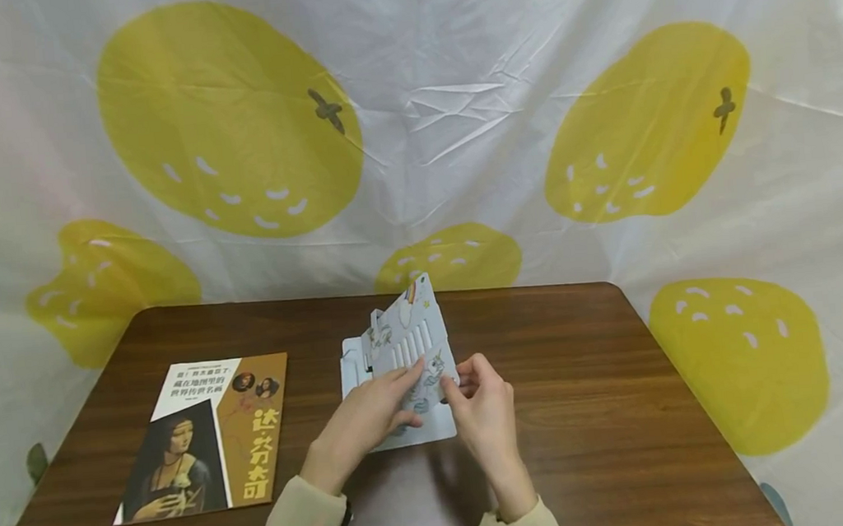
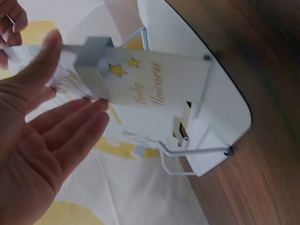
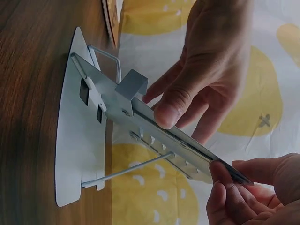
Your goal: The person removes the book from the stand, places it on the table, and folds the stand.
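Note:
A white metal book stand [image 1: 416,342], printed with unicorns and a rainbow, stands on the table with its panel raised at a slant. Its flat base [image 3: 77,140] lies on the wood, and a wire leg [image 3: 129,169] runs from base to panel. My right hand [image 1: 486,406] pinches the panel's near right corner between thumb and fingers. Across the panel's near side lies my left hand [image 1: 370,416], its fingers mostly straight and thumb apart. A grey-white bent clip [image 2: 93,61] sits over the panel's edge, just beyond the left fingertips [image 2: 101,105].
To the left, a book [image 1: 257,441] with a painted portrait on its cover lies flat on the brown wooden table [image 1: 599,447]. Behind the table's back edge hangs a white cloth [image 1: 447,112] with large yellow fruit shapes.

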Demonstrator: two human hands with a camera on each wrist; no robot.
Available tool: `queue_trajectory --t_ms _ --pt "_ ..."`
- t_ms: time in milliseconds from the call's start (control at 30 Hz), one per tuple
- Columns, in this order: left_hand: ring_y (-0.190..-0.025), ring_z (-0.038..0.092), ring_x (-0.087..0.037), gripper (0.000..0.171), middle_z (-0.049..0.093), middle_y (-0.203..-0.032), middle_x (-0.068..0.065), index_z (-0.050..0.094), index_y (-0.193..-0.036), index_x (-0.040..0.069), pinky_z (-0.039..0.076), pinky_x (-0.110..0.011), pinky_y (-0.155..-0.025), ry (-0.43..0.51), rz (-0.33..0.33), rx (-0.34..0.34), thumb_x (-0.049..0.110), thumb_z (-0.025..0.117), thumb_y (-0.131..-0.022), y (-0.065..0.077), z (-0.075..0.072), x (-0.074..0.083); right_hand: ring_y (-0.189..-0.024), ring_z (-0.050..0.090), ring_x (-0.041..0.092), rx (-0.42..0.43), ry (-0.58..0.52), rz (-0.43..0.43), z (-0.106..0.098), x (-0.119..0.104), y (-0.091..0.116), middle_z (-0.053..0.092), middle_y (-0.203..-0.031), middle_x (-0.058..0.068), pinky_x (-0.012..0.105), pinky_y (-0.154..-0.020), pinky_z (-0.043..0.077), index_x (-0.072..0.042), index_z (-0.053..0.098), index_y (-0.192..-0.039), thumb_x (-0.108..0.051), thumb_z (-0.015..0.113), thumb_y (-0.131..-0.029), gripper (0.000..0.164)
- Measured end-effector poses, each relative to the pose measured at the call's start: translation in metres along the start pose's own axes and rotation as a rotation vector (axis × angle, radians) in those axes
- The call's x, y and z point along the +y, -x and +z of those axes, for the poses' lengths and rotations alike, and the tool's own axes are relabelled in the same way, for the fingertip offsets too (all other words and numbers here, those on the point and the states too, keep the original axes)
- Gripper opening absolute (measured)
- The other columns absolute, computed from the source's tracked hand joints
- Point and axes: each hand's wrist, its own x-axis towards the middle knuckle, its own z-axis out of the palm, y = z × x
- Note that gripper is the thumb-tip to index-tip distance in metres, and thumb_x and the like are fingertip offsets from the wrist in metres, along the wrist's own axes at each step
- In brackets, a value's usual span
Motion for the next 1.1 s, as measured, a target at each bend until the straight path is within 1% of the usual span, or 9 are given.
queue_trajectory --t_ms 100,233,400,533,600,733,867,933,1100 --pt "-0.09 0.067 -0.025 0.071 0.069 -0.11 -0.009 0.053 -0.141 0.007 0.053 -0.041 -0.076 -0.049 -0.01 0.059 0.026 0.081 -0.078 0.005 0.002 0.004 -0.061 0.066 0.011 0.0 -0.005 -0.008 0.002 -0.002 0.001 0.07 -0.07 0.003 0.025 -0.053 0.051 -0.005 0.06 -0.083 0.002 0.076 -0.079 0.018" --pt "-0.079 0.068 -0.024 0.06 0.071 -0.094 -0.009 0.058 -0.134 0.007 0.052 -0.041 -0.067 -0.056 -0.03 0.105 0.02 0.08 -0.08 0.011 0.004 0.006 -0.06 0.067 0.01 -0.011 -0.027 -0.003 0.007 -0.003 0.003 0.07 -0.071 0.003 0.025 -0.053 0.051 -0.005 0.06 -0.084 0.002 0.075 -0.08 0.017" --pt "-0.072 0.067 -0.028 0.053 0.07 -0.086 -0.01 0.059 -0.131 0.005 0.052 -0.043 -0.062 -0.112 -0.024 0.152 0.012 0.078 -0.083 0.016 0.006 0.006 -0.061 0.068 0.011 -0.029 -0.084 0.009 0.012 -0.005 0.004 0.071 -0.074 0.004 0.025 -0.055 0.053 -0.005 0.06 -0.085 0.003 0.075 -0.081 0.017" --pt "-0.066 0.066 -0.03 0.049 0.069 -0.084 -0.012 0.059 -0.13 0.002 0.05 -0.044 -0.056 -0.173 -0.03 0.199 0.007 0.074 -0.083 0.019 0.009 0.007 -0.062 0.069 0.013 -0.039 -0.119 0.007 0.017 -0.007 0.004 0.071 -0.075 0.005 0.026 -0.056 0.053 -0.004 0.061 -0.086 0.003 0.074 -0.082 0.016" --pt "-0.061 0.064 -0.029 0.048 0.069 -0.083 -0.013 0.06 -0.128 0.0 0.049 -0.043 -0.051 -0.205 -0.037 0.239 0.004 0.073 -0.082 0.02 0.012 0.008 -0.062 0.069 0.014 -0.044 -0.13 0.004 0.019 -0.007 0.003 0.071 -0.075 0.006 0.026 -0.056 0.053 -0.004 0.061 -0.087 0.002 0.074 -0.082 0.016" --pt "-0.049 0.058 -0.026 0.049 0.07 -0.081 -0.013 0.063 -0.124 -0.001 0.044 -0.039 -0.043 -0.275 -0.043 0.357 0.002 0.072 -0.076 0.02 0.019 0.006 -0.064 0.07 0.015 -0.064 -0.163 -0.009 0.022 -0.006 0.001 0.072 -0.077 0.007 0.026 -0.057 0.054 -0.002 0.062 -0.089 0.001 0.075 -0.082 0.015" --pt "-0.046 0.056 -0.026 0.052 0.071 -0.084 -0.015 0.064 -0.122 0.0 0.042 -0.039 -0.041 -0.274 -0.064 0.432 0.001 0.072 -0.071 0.02 0.025 0.003 -0.068 0.07 0.016 -0.1 -0.196 -0.027 0.022 -0.002 -0.003 0.072 -0.078 0.006 0.027 -0.061 0.055 -0.001 0.064 -0.089 -0.003 0.077 -0.082 0.015" --pt "-0.045 0.055 -0.025 0.052 0.071 -0.081 -0.014 0.064 -0.122 0.0 0.041 -0.038 -0.039 -0.249 -0.084 0.441 0.001 0.072 -0.071 0.02 0.027 0.002 -0.069 0.069 0.015 -0.124 -0.198 -0.039 0.021 0.0 -0.006 0.072 -0.077 0.005 0.027 -0.062 0.055 -0.002 0.065 -0.089 -0.005 0.078 -0.082 0.015" --pt "-0.039 0.043 -0.017 0.05 0.067 -0.069 -0.011 0.067 -0.122 0.004 0.034 -0.034 -0.036 -0.199 -0.133 0.439 0.004 0.072 -0.072 0.02 0.029 -0.003 -0.07 0.068 0.016 -0.21 -0.214 -0.066 0.015 0.008 -0.012 0.071 -0.079 0.003 0.029 -0.064 0.055 -0.002 0.066 -0.092 -0.008 0.08 -0.082 0.018"
